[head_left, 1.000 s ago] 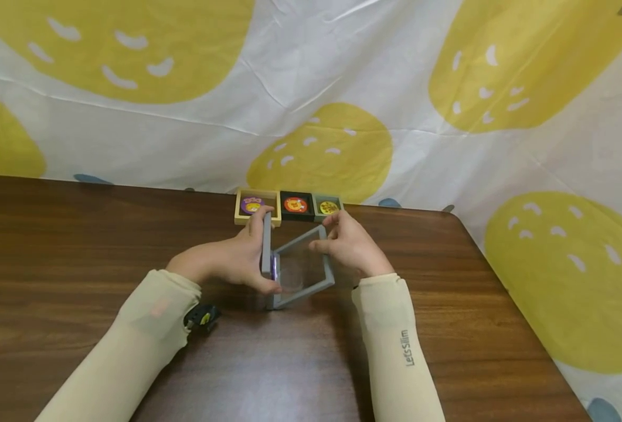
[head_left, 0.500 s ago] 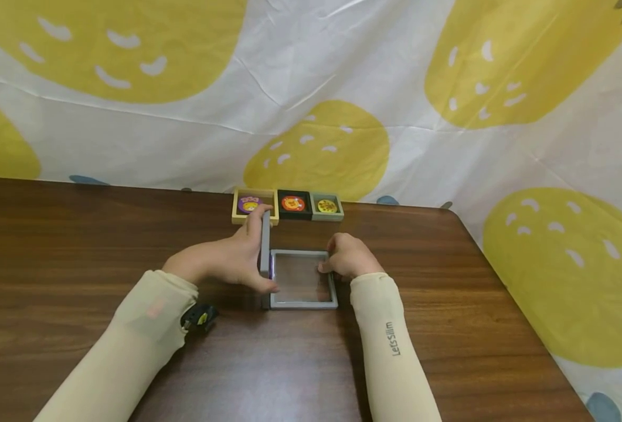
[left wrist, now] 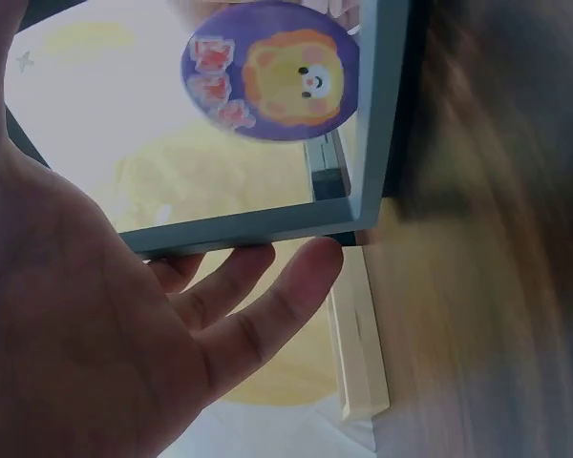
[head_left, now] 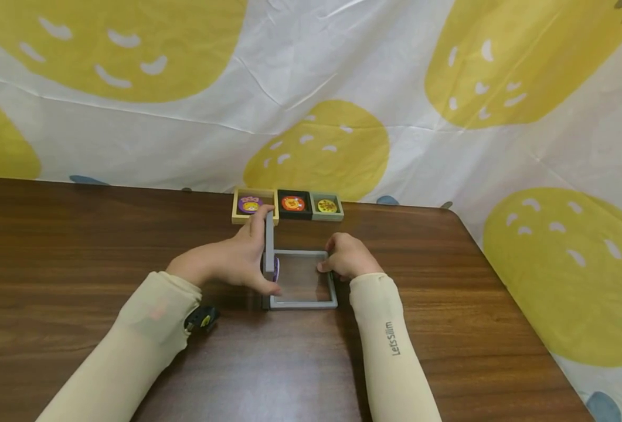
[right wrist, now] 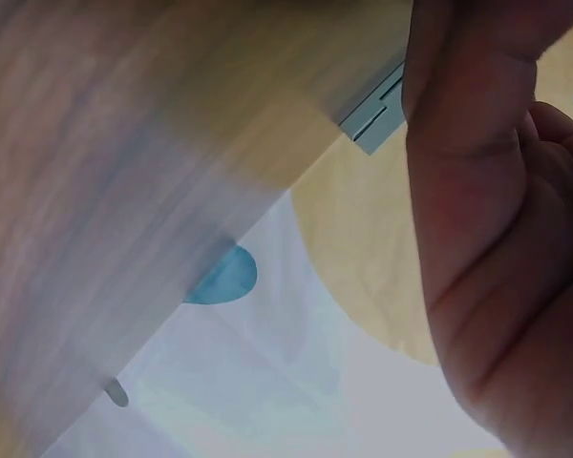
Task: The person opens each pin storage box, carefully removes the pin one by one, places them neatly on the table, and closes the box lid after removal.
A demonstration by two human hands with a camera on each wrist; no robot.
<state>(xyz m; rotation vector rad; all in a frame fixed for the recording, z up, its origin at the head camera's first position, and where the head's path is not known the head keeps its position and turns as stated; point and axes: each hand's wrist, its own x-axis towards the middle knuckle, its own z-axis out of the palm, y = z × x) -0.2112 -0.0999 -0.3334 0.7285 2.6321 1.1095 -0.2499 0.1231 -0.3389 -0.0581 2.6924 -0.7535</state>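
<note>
Purple badge (left wrist: 267,72), sliver from head, lion face (left wrist: 301,81) (left wrist)

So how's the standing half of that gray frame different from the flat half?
The standing half is upright, but the flat half lies on the table.
The left hand holds the standing half; the right hand is on the flat half's right edge.
Both have gray rims and see-through middles.

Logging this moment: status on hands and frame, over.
Left hand holds gray frame's upright half. Right hand grips flat half. Purple lion badge beside upright half. No obstruction visible.
</note>
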